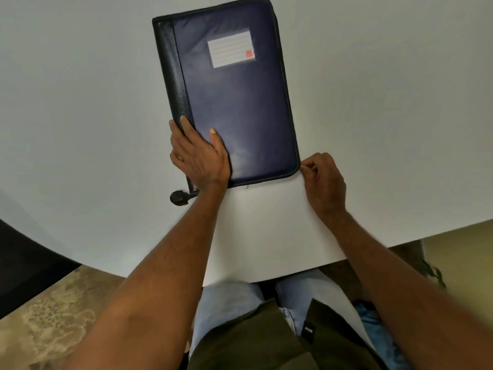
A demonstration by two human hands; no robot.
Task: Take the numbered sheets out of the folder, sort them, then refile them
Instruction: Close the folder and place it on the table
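Folder point(240, 102) lies closed on the white surface point(80, 102), near the front edge, zip apparently shut. Left hand point(198, 153) rests flat on the cover's near-left corner, fingers straight, pressing down. Right hand point(324, 180) has its fingers curled at the near-right corner, pinching what appears to be the zip pull; the pull itself is too small to confirm. Sheets not visible, presumably inside. Risk: the folder could skid or twist if left-hand pressure eases during unzipping
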